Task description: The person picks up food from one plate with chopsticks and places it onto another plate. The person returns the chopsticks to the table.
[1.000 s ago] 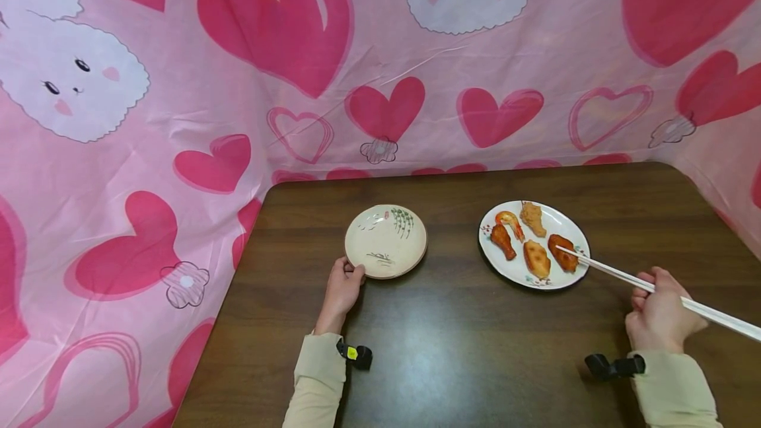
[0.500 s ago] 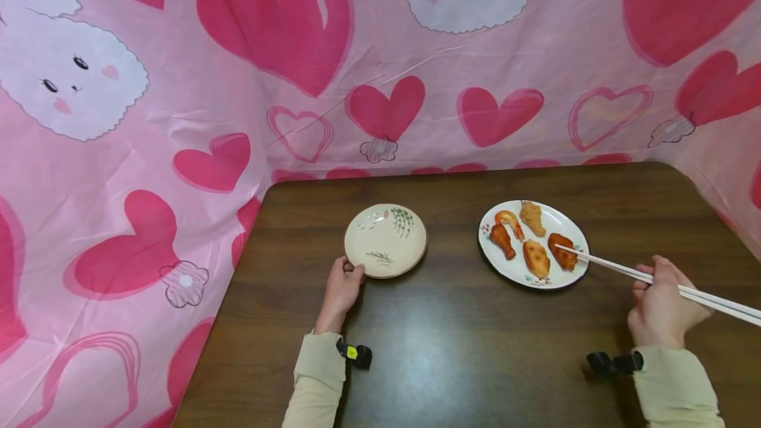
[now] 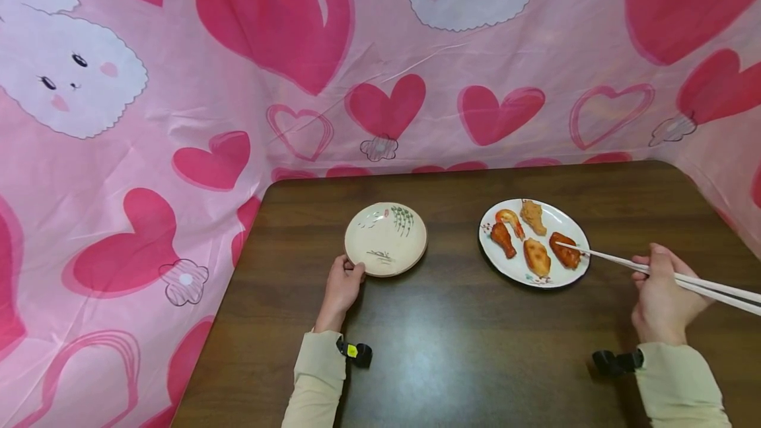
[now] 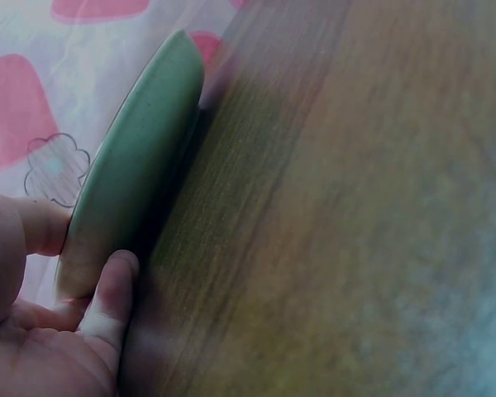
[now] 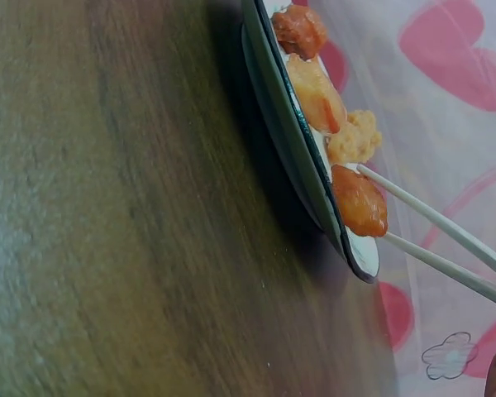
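Note:
My left hand (image 3: 343, 289) pinches the near left rim of a small cream plate (image 3: 386, 240) with a green plant pattern. In the left wrist view the plate (image 4: 145, 145) shows edge-on, its rim between the thumb and fingers. My right hand (image 3: 666, 299) holds a pair of white chopsticks (image 3: 630, 264). Their tips reach a glossy red-brown piece of chicken (image 3: 565, 251) on a white dark-rimmed plate (image 3: 559, 216). From the right wrist, the chopsticks (image 5: 446, 223) stand on either side of that piece (image 5: 360, 201), which rests on the plate.
Also on the white plate lie a drumstick (image 3: 502, 240), a shrimp (image 3: 509, 220), a battered piece (image 3: 533, 218) and a golden-brown piece (image 3: 538, 257). Both plates stand on a dark wooden table (image 3: 440, 349). A pink heart-patterned cloth (image 3: 380, 51) hangs behind and at the sides.
My right hand has risen slightly in the head view, and the chopsticks' rear ends have swung upward and spread apart. Their tips stay at the red-brown chicken piece. My left hand keeps its hold.

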The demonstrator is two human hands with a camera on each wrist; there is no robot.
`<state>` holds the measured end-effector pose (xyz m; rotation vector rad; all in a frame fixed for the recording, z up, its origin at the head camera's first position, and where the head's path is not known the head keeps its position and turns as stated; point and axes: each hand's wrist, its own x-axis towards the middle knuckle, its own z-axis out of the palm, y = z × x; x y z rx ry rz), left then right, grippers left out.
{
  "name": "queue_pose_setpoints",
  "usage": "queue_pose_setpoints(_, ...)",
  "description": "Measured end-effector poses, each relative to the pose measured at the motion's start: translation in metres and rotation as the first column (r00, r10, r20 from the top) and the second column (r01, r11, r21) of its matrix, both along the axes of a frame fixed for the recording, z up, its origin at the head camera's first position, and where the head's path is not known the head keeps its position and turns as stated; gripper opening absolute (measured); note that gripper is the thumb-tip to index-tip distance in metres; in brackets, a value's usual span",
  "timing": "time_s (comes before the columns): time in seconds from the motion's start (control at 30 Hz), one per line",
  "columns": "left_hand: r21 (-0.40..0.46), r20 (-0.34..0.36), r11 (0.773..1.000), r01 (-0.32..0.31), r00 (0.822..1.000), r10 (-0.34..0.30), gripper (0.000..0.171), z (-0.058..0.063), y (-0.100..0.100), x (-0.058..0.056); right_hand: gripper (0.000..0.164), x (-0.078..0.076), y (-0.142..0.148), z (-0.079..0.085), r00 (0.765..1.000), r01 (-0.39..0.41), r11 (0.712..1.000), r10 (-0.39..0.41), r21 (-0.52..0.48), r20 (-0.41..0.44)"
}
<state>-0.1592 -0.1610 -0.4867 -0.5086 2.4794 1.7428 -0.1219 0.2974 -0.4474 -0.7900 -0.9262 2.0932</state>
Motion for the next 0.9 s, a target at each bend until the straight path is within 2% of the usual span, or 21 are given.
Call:
queue_pose_setpoints(0.1, -0.001, 0.001, 1.0, 0.0, 1.0, 0.0, 0.04, 0.0, 0.0, 0.0, 0.028, -0.003, 0.003, -0.008, 1.0, 0.0, 0.999, 0.001, 0.051, -0.024)
queue_pose_setpoints(0.23, -0.004, -0.002, 1.0, -0.003, 1.0, 0.003, 0.039, 0.0, 0.001, -0.001, 0.028, -0.004, 0.001, -0.009, 0.998, 0.006, 0.995, -0.001, 0.098, -0.057)
queue_pose_setpoints(0.4, -0.003, -0.003, 1.0, -0.003, 1.0, 0.003, 0.04, 0.0, 0.0, -0.001, 0.019, -0.002, -0.006, 0.0, 0.998, 0.02, 0.995, -0.014, 0.094, -0.065)
queue_pose_setpoints(0.67, 0.005, -0.001, 1.0, 0.001, 1.0, -0.001, 0.04, -0.001, 0.0, -0.001, 0.019, -0.001, -0.004, 0.003, 0.996, 0.043, 0.995, -0.037, 0.089, -0.076)
queue_pose_setpoints(0.9, 0.005, -0.003, 1.0, 0.007, 1.0, -0.007, 0.038, -0.002, -0.001, -0.001, 0.023, -0.001, -0.003, 0.007, 0.991, 0.063, 0.993, -0.05, 0.1, -0.124)
